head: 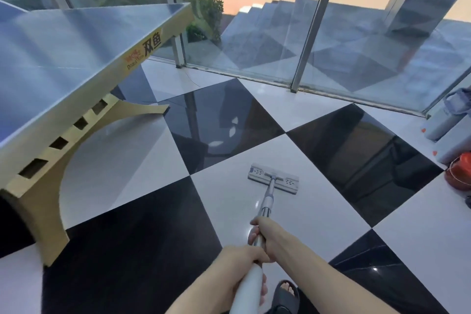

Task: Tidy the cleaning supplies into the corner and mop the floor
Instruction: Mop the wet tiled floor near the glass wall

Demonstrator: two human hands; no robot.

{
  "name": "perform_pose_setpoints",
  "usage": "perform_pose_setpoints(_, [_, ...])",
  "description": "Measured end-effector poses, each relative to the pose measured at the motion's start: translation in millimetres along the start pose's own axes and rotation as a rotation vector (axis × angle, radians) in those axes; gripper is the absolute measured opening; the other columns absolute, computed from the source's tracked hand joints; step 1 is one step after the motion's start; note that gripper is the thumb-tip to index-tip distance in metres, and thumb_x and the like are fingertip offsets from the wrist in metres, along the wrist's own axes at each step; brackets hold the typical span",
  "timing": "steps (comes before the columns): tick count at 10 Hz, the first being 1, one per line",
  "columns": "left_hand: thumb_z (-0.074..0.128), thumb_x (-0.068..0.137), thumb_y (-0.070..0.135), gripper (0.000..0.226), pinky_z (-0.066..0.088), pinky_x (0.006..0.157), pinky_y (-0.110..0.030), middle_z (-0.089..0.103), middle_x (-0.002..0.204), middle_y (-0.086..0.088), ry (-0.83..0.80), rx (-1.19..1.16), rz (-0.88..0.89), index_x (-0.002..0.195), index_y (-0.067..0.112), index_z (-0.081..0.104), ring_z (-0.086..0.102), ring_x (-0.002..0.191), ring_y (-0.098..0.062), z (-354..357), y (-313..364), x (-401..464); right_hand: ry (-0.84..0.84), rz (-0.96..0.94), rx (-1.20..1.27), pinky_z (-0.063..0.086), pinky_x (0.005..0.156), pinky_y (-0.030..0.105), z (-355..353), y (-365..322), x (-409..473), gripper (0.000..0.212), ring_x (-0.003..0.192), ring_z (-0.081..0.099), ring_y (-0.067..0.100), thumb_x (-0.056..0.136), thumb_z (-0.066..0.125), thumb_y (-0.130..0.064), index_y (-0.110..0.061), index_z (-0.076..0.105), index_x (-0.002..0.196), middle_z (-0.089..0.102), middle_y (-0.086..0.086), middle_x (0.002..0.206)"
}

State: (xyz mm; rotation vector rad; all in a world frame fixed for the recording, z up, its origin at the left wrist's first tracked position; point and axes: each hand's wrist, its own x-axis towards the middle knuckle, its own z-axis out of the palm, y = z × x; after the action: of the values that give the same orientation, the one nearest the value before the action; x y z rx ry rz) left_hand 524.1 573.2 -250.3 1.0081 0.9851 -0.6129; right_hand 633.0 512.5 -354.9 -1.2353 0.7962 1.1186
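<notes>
A flat grey mop head [273, 179] lies on a white tile of the black-and-white checkered floor [318, 214], in front of me. Its metal handle [267, 201] runs back toward me and widens into a white grip. My right hand [265, 237] is wrapped around the handle further down. My left hand [242, 270] grips the white upper part just behind it. At the right edge, in the corner by the glass, stand grey-white mop bucket boxes [448, 130] and a red basin [458, 173].
A blue table-tennis table [76, 41] with a gold arched leg [43, 209] fills the left. Floor-to-ceiling glass walls [280, 41] with metal frames close the far side. My foot in a dark slipper [285, 296] shows at the bottom.
</notes>
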Motion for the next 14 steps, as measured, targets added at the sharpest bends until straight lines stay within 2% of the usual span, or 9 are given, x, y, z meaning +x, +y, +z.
perform_pose_setpoints(2, [0.058, 0.085, 0.011, 0.017, 0.042, 0.039, -0.018, 0.051, 0.042, -0.011, 0.060, -0.046, -0.044, 0.082, -0.005, 0.055, 0.047, 0.028, -0.019, -27, 0, -4, 0.016, 0.074, -0.065, 0.031, 0.031, 0.015, 28, 24, -7, 0.025, 0.027, 0.036, 0.011, 0.089, 0.049, -0.007, -0.014, 0.039, 0.067, 0.040, 0.000, 0.041])
perform_pose_setpoints(4, [0.060, 0.081, -0.001, 0.010, 0.033, 0.031, -0.014, 0.053, 0.039, -0.007, 0.141, 0.212, 0.012, 0.090, -0.003, 0.062, 0.048, 0.024, -0.013, -13, 3, 37, 0.089, 0.059, -0.198, 0.035, 0.033, 0.016, 21, -5, 25, 0.010, 0.030, 0.034, 0.013, 0.084, 0.036, 0.001, -0.007, 0.042, 0.085, 0.038, 0.005, 0.045])
perform_pose_setpoints(5, [0.040, 0.062, 0.000, 0.017, 0.024, 0.044, -0.017, 0.036, 0.032, -0.004, 0.101, 1.178, 0.112, 0.067, 0.016, 0.042, 0.034, 0.041, -0.010, 18, 36, 148, 0.102, 0.018, -0.231, 0.035, 0.034, 0.017, 16, -54, 61, 0.013, 0.025, 0.033, 0.012, 0.085, 0.037, 0.003, -0.008, 0.042, 0.078, 0.037, 0.003, 0.043])
perform_pose_setpoints(6, [0.050, 0.068, 0.009, 0.015, 0.028, 0.066, -0.002, 0.051, 0.061, -0.003, 0.238, 0.400, -0.035, 0.080, 0.014, 0.057, 0.043, 0.059, -0.006, 17, 71, 138, 0.100, -0.011, -0.163, 0.031, 0.030, 0.012, 21, -116, 100, 0.025, 0.022, 0.028, 0.008, 0.087, 0.036, 0.006, -0.010, 0.037, 0.067, 0.033, 0.000, 0.038])
perform_pose_setpoints(7, [0.063, 0.068, 0.035, 0.051, 0.036, 0.048, -0.005, 0.056, 0.080, 0.006, 0.160, 0.129, -0.020, 0.111, 0.009, 0.063, 0.054, 0.061, 0.001, 19, 124, 116, 0.071, -0.020, -0.126, 0.029, 0.028, 0.011, 31, -176, 135, 0.029, 0.023, 0.026, 0.006, 0.087, 0.036, 0.005, -0.013, 0.035, 0.064, 0.031, -0.003, 0.038])
perform_pose_setpoints(9, [0.061, 0.070, 0.036, 0.045, 0.032, 0.047, -0.007, 0.054, 0.093, 0.003, 0.109, 0.157, 0.067, 0.106, 0.010, 0.062, 0.055, 0.073, -0.008, 9, 156, 155, 0.031, -0.028, -0.123, 0.029, 0.027, 0.011, 49, -255, 188, 0.028, 0.024, 0.029, 0.006, 0.087, 0.038, 0.003, -0.014, 0.034, 0.065, 0.033, -0.003, 0.038])
perform_pose_setpoints(10, [0.067, 0.079, 0.027, 0.044, 0.038, 0.040, -0.010, 0.059, 0.091, -0.004, 0.076, 0.069, 0.009, 0.112, -0.001, 0.060, 0.056, 0.048, -0.006, -6, 157, 169, -0.009, -0.022, -0.109, 0.030, 0.027, 0.012, 58, -259, 197, 0.027, 0.024, 0.030, 0.006, 0.092, 0.039, 0.000, -0.013, 0.034, 0.069, 0.034, -0.002, 0.036])
perform_pose_setpoints(12, [0.067, 0.084, 0.015, 0.044, 0.039, 0.036, -0.012, 0.056, 0.051, -0.007, 0.038, 0.082, -0.067, 0.117, -0.012, 0.054, 0.049, 0.027, -0.011, -27, 151, 152, 0.038, -0.046, -0.149, 0.033, 0.030, 0.012, 72, -227, 194, 0.022, 0.023, 0.029, 0.008, 0.096, 0.040, -0.005, -0.011, 0.037, 0.076, 0.031, 0.000, 0.053])
perform_pose_setpoints(14, [0.061, 0.089, 0.027, 0.031, 0.042, 0.040, -0.019, 0.054, 0.068, -0.011, 0.039, 0.006, -0.083, 0.107, 0.006, 0.046, 0.047, 0.031, -0.019, -38, 147, 132, -0.055, 0.008, -0.147, 0.036, 0.033, 0.016, 82, -182, 157, 0.021, 0.031, 0.033, 0.011, 0.095, 0.041, -0.004, -0.012, 0.037, 0.076, 0.033, 0.001, 0.053])
